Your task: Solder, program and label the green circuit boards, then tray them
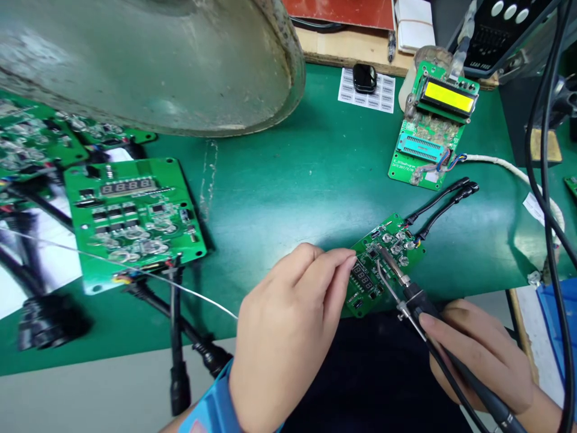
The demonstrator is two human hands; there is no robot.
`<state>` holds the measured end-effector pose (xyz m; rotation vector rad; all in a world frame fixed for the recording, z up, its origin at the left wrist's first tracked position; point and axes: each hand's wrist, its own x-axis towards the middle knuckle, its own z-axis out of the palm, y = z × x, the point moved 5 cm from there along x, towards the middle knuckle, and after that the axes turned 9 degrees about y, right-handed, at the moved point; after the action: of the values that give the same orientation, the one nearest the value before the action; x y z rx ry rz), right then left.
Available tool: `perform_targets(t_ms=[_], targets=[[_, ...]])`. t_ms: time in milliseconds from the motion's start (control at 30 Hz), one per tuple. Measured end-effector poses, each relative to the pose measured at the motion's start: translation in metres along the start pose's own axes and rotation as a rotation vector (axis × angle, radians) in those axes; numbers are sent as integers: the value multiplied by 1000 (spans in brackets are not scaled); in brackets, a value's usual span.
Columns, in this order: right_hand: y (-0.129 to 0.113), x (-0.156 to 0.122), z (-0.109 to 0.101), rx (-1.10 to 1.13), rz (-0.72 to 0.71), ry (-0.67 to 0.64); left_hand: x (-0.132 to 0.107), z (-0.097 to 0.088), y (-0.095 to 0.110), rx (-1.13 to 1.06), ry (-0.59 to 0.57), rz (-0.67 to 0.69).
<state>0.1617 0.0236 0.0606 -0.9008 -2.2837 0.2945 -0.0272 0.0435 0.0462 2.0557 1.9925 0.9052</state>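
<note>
My left hand (293, 313) is closed in a pinch at the near-left side of a green circuit board (360, 294). A thin silvery solder wire (198, 294) runs from the left into this hand; its end is hidden by the fingers. My right hand (482, 355) grips a black soldering iron (419, 300) with a curved metal tube clamped alongside. The iron's tip reaches over the board, close to a small chip (373, 254); whether it touches cannot be made out. The board carries a digit display (362, 275), and two short black cables (444, 207) leave its far side.
A larger green board (135, 222) with black connector cables (178, 361) lies left, beside more boards (31, 135). A big metal lamp shade (157, 66) overhangs the upper left. A programmer board (424, 144) with a lit yellow screen stands upper right. Black cables (545, 150) hang at right.
</note>
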Motion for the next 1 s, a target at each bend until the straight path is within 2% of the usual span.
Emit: perform_targets(t_ms=[300, 567, 1000], targets=[[-2, -13, -8, 18, 49, -23, 0, 1, 0, 0, -1, 4], [-1, 0, -3, -24, 7, 2, -1, 1, -1, 1, 3, -4], [0, -1, -1, -24, 8, -6, 1, 4, 2, 8, -6, 2]])
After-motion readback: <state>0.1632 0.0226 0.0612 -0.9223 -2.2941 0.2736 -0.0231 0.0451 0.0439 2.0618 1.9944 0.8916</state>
